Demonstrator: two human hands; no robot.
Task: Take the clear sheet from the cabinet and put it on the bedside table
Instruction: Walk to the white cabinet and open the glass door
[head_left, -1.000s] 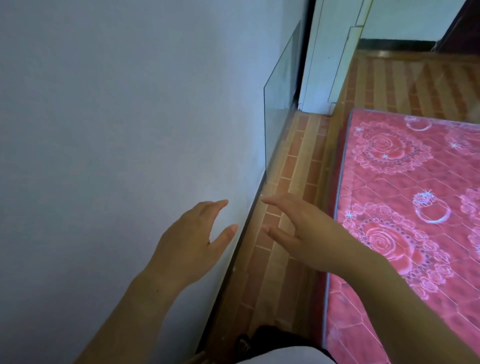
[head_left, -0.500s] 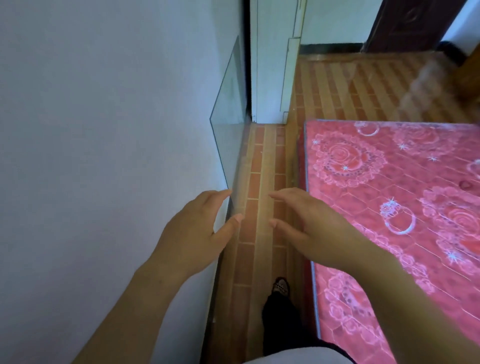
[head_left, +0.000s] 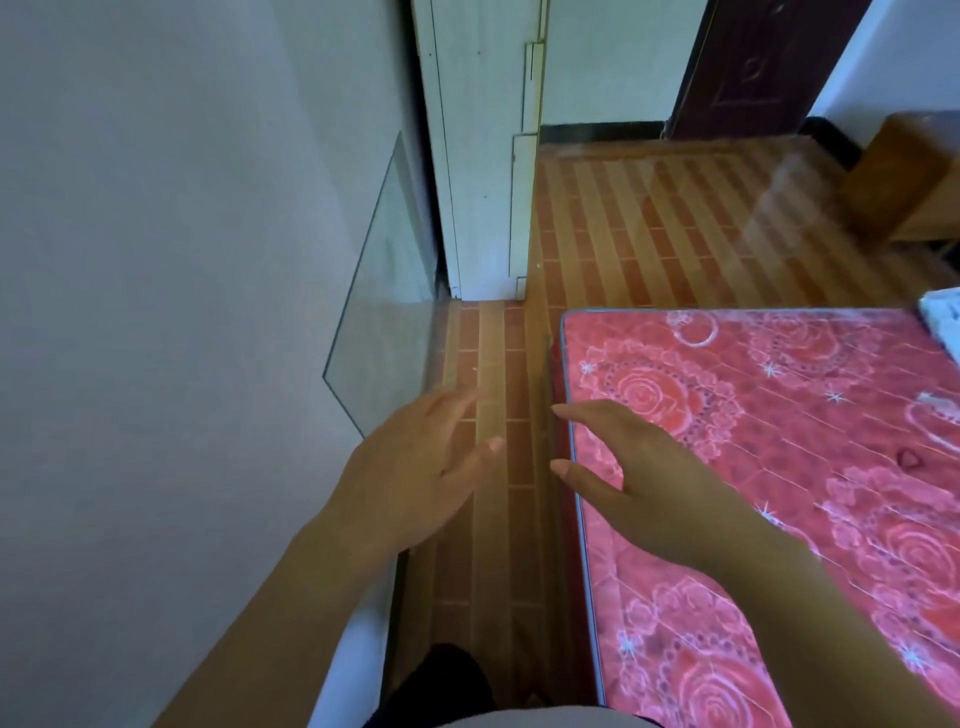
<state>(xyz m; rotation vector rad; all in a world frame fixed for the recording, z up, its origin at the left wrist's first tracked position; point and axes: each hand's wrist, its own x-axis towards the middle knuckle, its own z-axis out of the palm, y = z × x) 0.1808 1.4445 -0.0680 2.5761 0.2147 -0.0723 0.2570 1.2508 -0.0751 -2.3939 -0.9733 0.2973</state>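
Sheet (head_left: 387, 317) of clear material stands on edge, leaning flat against the wall (head_left: 156, 260), just left of the white cabinet (head_left: 483, 156); stored upright there, probably to keep the walkway free. Left hand (head_left: 415, 467) is open, fingers spread, empty, just below the sheet's near lower corner and not touching it. Right hand (head_left: 639, 478) is open too, thumb apart from fingers, empty, right of the sheet, over the edge of the bed (head_left: 779, 467). Judgement: both are poised to grip opposite edges.
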